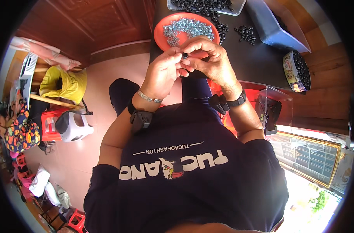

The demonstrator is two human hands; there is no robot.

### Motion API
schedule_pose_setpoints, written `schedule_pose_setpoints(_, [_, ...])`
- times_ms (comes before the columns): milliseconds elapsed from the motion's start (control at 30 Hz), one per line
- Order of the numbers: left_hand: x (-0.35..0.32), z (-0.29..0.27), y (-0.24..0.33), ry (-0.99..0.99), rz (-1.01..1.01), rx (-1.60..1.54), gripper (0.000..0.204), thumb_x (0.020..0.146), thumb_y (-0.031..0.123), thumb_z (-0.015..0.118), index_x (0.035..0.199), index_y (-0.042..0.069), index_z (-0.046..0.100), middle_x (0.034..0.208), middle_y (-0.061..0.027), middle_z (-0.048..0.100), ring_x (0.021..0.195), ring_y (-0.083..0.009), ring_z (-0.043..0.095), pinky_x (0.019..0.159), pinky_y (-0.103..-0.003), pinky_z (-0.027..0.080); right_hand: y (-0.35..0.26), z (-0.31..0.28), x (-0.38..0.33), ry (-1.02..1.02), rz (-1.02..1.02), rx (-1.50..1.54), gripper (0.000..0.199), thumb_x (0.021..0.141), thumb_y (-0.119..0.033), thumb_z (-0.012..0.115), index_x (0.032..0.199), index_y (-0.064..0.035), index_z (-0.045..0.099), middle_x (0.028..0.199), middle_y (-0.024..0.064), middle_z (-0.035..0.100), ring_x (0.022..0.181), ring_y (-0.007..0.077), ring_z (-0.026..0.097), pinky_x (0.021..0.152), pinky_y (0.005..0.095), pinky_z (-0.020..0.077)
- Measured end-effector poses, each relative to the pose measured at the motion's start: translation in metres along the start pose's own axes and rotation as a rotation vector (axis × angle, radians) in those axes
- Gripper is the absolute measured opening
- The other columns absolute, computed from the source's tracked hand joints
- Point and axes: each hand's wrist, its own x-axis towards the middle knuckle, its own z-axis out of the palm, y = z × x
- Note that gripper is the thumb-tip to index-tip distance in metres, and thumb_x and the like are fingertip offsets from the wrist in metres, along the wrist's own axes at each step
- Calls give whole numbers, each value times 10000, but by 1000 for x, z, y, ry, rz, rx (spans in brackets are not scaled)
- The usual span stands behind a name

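A small round black part (185, 55) sits between my fingertips, just in front of the red plate. My left hand (162, 73) holds it from the left with thumb and fingers closed. On its other side, the thumb and forefinger of my right hand (215, 62) pinch it. The fingers hide much of the part, so I cannot tell its exact kind. Beyond my hands, the red plate (160, 33) carries a heap of small shiny metal pieces (188, 28). Loose black parts (245, 34) like the held one lie on the dark table (258, 62).
A clear tray (239, 9) of black parts stands at the back. To the right are a blue-grey bin (268, 29) and a round tub (289, 72) holding black parts. A yellow bag (78, 83) and a grey-white stool (78, 126) are at the left.
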Motion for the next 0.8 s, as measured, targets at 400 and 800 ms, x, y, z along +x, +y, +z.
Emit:
schedule_pose_setpoints(400, [-7, -7, 2, 52, 91, 166, 157, 905, 178, 521, 990, 47, 533, 987, -26, 552, 891, -99, 521, 749, -275, 428, 7, 12, -3, 38, -103, -211, 251, 723, 9, 741, 948, -52, 646, 1002, 56, 618, 959, 171, 603, 839, 300, 508])
schedule_pose_setpoints(800, [-9, -8, 0, 16, 30, 86, 201, 924, 232, 481, 993, 48, 526, 969, -26, 570, 883, -116, 549, 763, -283, 436, 14, 15, -11, 28, 26, 44, 219, 767, 39, 696, 966, -40, 648, 1051, 58, 593, 949, 145, 607, 815, 290, 533])
